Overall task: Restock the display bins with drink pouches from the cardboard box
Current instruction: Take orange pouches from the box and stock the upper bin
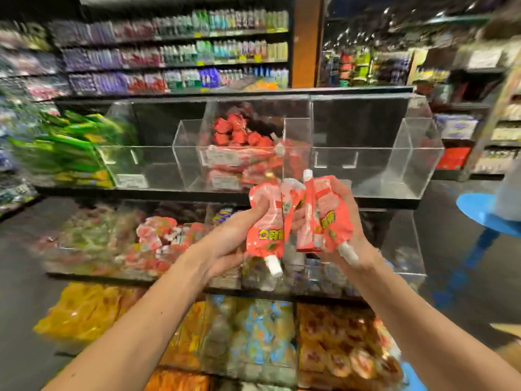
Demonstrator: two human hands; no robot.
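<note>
Both hands up, mid frame, in front of clear bins (406, 165). L hand (231, 238) grips pink drink pouch (265, 224), white cap down. R hand (359, 244) grips bunch of pouches (327, 215), squished. Red pouches (239, 136) piled in mid top bin, just above hands. Pic blurry.

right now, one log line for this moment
left hand, right hand: grip pink pouches | middle bin: partly filled, red packs | pouches not yet binned

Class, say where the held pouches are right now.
Head view, centre: pouches gripped by the left hand and right hand, in front of the clear bin holding red packs.
</note>
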